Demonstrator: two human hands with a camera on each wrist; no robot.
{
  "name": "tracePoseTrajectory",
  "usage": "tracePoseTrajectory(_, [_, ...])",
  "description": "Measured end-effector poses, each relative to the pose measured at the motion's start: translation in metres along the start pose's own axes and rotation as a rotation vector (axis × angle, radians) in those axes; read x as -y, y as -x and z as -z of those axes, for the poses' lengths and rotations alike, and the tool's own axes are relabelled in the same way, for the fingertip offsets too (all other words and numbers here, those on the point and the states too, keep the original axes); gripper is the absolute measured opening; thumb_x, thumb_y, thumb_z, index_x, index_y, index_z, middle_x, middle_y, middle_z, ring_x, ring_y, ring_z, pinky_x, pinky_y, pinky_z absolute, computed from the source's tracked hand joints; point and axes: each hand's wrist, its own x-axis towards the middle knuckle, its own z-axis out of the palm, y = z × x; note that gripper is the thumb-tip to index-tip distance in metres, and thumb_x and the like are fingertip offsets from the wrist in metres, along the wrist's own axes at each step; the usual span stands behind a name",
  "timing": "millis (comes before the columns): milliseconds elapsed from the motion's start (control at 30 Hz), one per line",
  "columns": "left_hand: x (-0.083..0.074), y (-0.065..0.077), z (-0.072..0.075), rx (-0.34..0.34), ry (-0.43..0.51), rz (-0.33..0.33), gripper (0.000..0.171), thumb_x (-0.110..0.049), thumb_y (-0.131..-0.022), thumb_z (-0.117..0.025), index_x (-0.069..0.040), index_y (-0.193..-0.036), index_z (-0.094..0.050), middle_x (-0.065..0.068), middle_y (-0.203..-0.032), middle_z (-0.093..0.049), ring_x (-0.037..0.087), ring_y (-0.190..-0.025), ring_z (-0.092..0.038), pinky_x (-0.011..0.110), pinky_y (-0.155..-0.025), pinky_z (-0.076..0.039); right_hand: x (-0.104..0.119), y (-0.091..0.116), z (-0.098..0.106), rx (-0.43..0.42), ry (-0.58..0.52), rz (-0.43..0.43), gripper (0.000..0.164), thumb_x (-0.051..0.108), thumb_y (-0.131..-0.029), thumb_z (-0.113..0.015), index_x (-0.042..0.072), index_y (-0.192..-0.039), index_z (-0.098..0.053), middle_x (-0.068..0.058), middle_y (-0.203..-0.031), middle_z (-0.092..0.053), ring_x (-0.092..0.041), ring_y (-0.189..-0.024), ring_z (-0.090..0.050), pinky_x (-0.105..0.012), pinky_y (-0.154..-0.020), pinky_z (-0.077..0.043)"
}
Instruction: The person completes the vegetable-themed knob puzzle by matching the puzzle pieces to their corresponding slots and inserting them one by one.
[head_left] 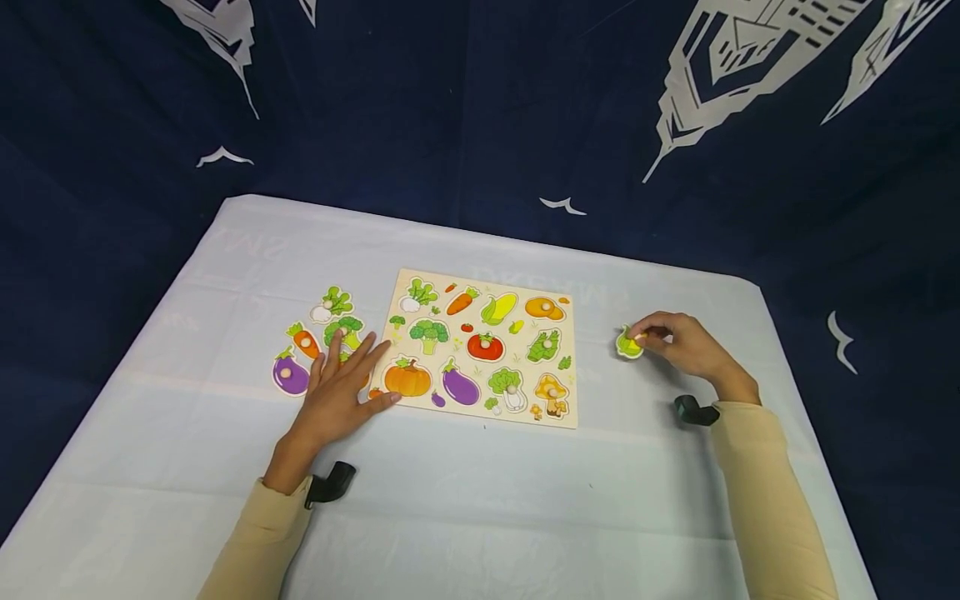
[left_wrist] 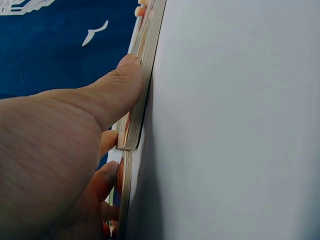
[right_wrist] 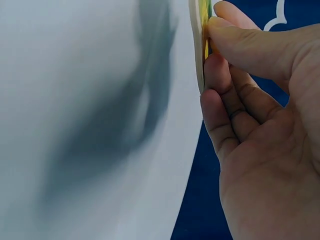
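My right hand (head_left: pixel 686 346) pinches a small corn puzzle piece (head_left: pixel 628 343), yellow and green, between thumb and fingers at the right of the board. In the right wrist view the piece (right_wrist: pixel 199 50) is edge-on, held by the fingertips. With fingers spread, my left hand (head_left: pixel 337 400) rests at the left edge of the wooden vegetable puzzle board (head_left: pixel 480 414), its thumb on the lower left corner. Under and beside its fingers lie loose pieces: an eggplant (head_left: pixel 288 375), a carrot (head_left: pixel 303 340), a broccoli (head_left: pixel 347 327) and a radish (head_left: pixel 330 305); others are partly hidden.
Knobbed pieces, among them a mushroom (head_left: pixel 551 393) and a bok choy (head_left: pixel 510 388), sit in the board's right part. A white cloth covers the table (head_left: pixel 525 517). Behind it hangs a dark blue curtain (head_left: pixel 420 108) with white prints.
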Motion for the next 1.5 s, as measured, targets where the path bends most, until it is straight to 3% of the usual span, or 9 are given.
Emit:
tracePoseTrajectory(300, [0.003,0.001,0.001,-0.003,-0.011,0.007,0.082,-0.04,-0.09,-0.073,-0.016,-0.158,-0.033,0.013,-0.167,-0.022,0.043,-0.154,0.014,0.064,-0.119,0.01,0.025,-0.017,-0.005,-0.005,-0.015,0.085,0.017,-0.001,-0.094,-0.066,0.007,-0.108,-0.073,-0.011,-0.111,-0.071,-0.023,-0.095,-0.058,-0.021,-0.083,-0.047])
tracePoseTrajectory(467, [0.003,-0.001,0.0,-0.007,-0.01,-0.007,0.082,-0.041,-0.09,-0.072,-0.016,-0.158,-0.033,0.013,-0.166,-0.022,0.043,-0.154,0.013,0.065,-0.119,0.01,0.033,-0.03,-0.008,-0.013,-0.02,0.113,0.016,-0.001,-0.093,-0.066,0.007,-0.106,-0.073,-0.009,-0.11,-0.071,-0.021,-0.093,-0.058,-0.02,-0.083,-0.046])
tracePoseTrajectory(867, [0.002,0.002,-0.002,-0.011,-0.008,-0.001,0.083,-0.041,-0.089,-0.073,-0.016,-0.157,-0.034,0.014,-0.166,-0.023,0.043,-0.154,0.013,0.065,-0.119,0.009,0.058,-0.061,-0.033,-0.01,-0.075,0.187,0.014,0.001,-0.094,-0.067,0.005,-0.106,-0.073,-0.01,-0.105,-0.07,-0.021,-0.091,-0.057,-0.031,-0.087,-0.049])
tracePoseTrajectory(1100, [0.002,-0.001,-0.001,-0.013,-0.01,-0.002,0.083,-0.04,-0.089,-0.073,-0.016,-0.157,-0.033,0.013,-0.166,-0.022,0.043,-0.154,0.013,0.065,-0.119,0.009,0.074,-0.078,-0.048,0.005,-0.103,0.163,0.013,0.004,-0.095,-0.066,0.005,-0.106,-0.073,-0.01,-0.107,-0.068,-0.022,-0.094,-0.056,-0.038,-0.09,-0.048])
tracePoseTrajectory(1500, [0.001,-0.001,0.0,-0.004,-0.011,0.001,0.083,-0.041,-0.089,-0.072,-0.016,-0.158,-0.033,0.013,-0.167,-0.022,0.043,-0.154,0.014,0.065,-0.119,0.01,0.102,-0.099,-0.068,0.019,-0.145,0.202,0.012,0.005,-0.097,-0.064,0.005,-0.106,-0.072,-0.01,-0.108,-0.068,-0.022,-0.095,-0.057,-0.038,-0.092,-0.05])
